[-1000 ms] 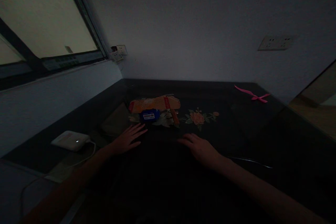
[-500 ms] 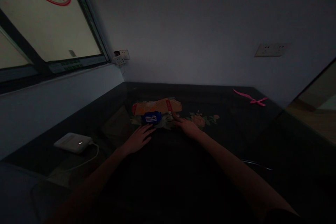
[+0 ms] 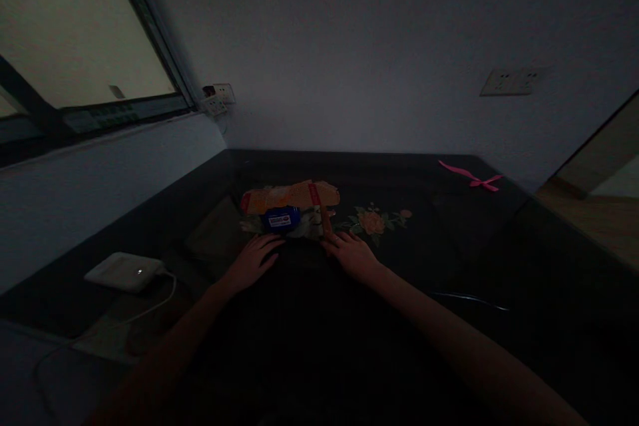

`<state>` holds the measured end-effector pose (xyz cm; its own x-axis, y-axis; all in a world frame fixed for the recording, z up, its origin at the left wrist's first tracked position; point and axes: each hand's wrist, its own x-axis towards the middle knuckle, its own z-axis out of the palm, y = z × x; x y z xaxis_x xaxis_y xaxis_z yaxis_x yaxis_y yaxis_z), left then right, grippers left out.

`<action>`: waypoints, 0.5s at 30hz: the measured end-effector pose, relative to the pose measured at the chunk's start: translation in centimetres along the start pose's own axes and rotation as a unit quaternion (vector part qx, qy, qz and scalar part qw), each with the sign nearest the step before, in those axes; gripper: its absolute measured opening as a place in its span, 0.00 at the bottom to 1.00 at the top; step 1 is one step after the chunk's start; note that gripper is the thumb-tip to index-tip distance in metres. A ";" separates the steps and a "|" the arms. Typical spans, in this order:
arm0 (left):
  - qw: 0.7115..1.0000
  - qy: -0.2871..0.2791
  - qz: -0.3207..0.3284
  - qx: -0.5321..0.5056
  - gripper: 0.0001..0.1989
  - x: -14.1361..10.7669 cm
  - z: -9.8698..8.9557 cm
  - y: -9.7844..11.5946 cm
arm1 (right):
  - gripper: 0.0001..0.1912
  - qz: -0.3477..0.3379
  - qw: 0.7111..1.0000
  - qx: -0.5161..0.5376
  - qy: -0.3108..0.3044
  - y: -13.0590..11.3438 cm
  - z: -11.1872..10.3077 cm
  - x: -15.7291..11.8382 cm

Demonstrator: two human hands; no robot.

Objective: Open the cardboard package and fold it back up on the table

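Observation:
My left hand (image 3: 251,263) lies low over the dark tabletop with its fingers spread, just below a blue packet (image 3: 281,220) that has a white label. It holds nothing. Behind the packet lies a flat, torn-looking orange-brown piece like cardboard (image 3: 294,195), with red bands. My right hand (image 3: 352,254) is to the right of the packet, its fingers bent and close together at the lower end of a narrow brown strip (image 3: 325,221). The strip points away from me towards the cardboard piece. Dim light hides the exact grip.
A white power bank-like box (image 3: 124,271) with a white cable (image 3: 154,308) sits at the left. A pink ribbon (image 3: 472,177) lies at the far right. Flowers (image 3: 372,222) decorate the dark table (image 3: 399,180). A wall with sockets (image 3: 509,82) stands behind, a window at left.
The view has shifted slightly. My right hand has drawn back a little towards me, and the brown strip now stands out more upright in view. My left hand remains by the blue packet.

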<state>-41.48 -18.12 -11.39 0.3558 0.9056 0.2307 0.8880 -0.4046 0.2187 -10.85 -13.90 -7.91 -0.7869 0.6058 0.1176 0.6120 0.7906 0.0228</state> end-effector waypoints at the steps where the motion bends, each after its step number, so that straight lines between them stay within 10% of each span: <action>1: 1.000 -0.001 0.003 -0.002 0.21 0.0 0.0 0.0 | 0.20 -0.005 1.000 -0.001 -0.003 -0.3 -0.2 -0.1; 15: 0.987 0.111 -0.083 -0.082 0.19 -0.2 -1.7 -1.1 | 0.31 -0.138 0.989 0.028 -0.048 1.1 -0.6 1.7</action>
<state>-43.02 -18.08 -10.02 0.1210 0.9181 0.3775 0.8628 -0.2853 0.4173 -11.46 -12.12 -7.05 -0.9291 0.3692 0.0201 0.3689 0.9293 -0.0145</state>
